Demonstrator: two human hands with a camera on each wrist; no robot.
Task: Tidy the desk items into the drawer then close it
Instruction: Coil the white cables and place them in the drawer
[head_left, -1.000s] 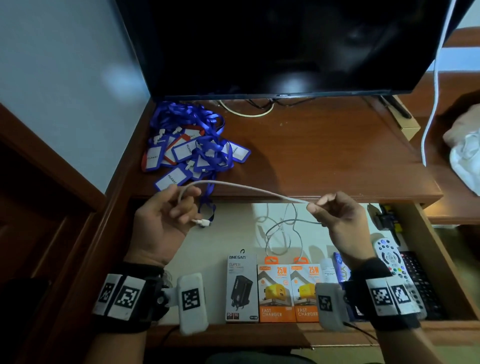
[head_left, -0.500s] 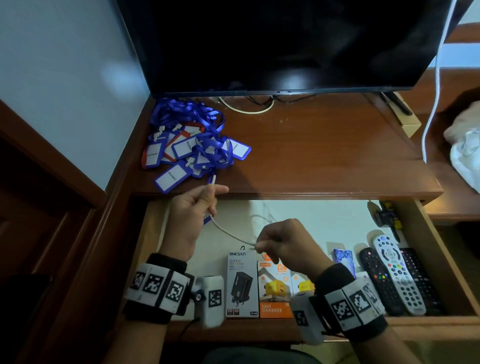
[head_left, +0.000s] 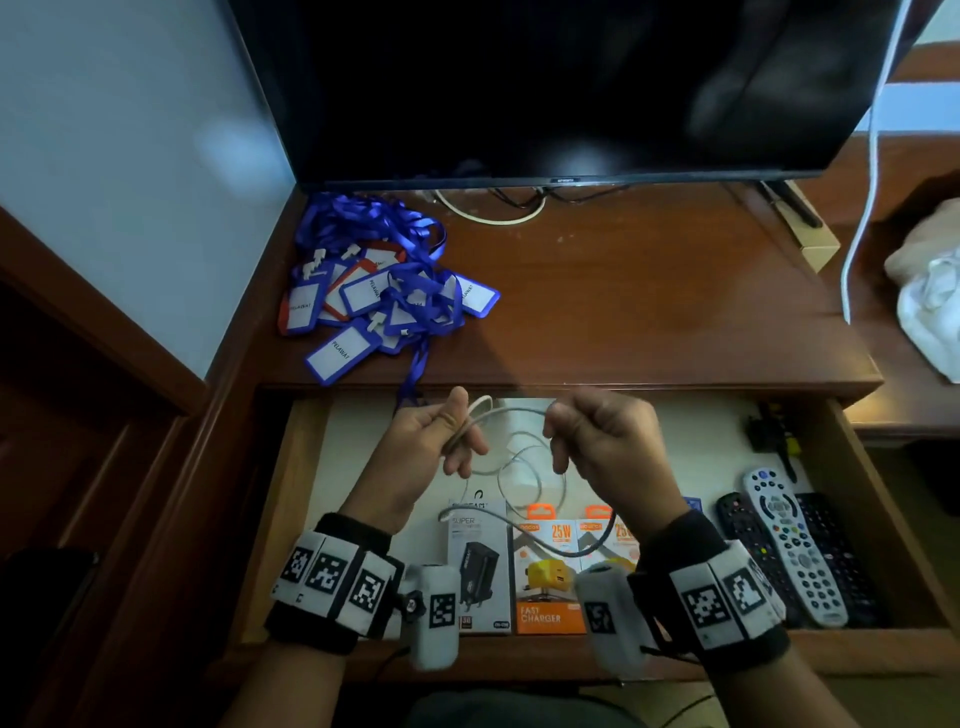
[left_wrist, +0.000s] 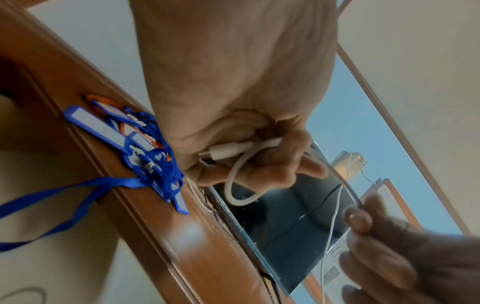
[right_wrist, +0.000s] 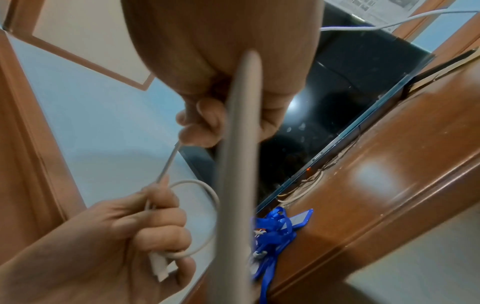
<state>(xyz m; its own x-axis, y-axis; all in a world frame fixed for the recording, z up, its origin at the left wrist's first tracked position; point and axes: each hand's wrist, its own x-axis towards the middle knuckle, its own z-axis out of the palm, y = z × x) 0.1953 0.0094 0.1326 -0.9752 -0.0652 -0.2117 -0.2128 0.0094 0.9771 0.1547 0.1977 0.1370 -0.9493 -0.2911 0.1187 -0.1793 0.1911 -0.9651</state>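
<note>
- The worktop (head_left: 649, 312) lies beyond both grips; the open drawer (head_left: 893, 519) lies directly beneath them.
- Beyond the left grip, a heap of blue lanyards (head_left: 384, 280) is left on the worktop, one strap trailing over the edge into the drawer; it is judged to be still to be tidied.
- Below and near the grips, charger boxes (head_left: 545, 577) are stood in the drawer; to the right of the right grip, remotes (head_left: 789, 551) are laid side by side.
- The cable (head_left: 511, 410), white and thin, is held in the air over the drawer and spans the two grips; its slack is dropped below them in loose loops toward the drawer floor.
- The left hand (head_left: 431, 447) is closed round the cable: in the left-wrist view the plug end and one small loop are pinched under curled fingers (left_wrist: 262, 170).
- The right hand (head_left: 608, 447) is closed round the cable further along, the run passing through the fist.
- The step in hand is judged to be coiling. It would be done well if each new turn were fed by the right grip into the left at even size, with the plug kept trapped, the slack kept from snagging on the boxes, and the finished coil laid in the bare patch under the grips.
</note>
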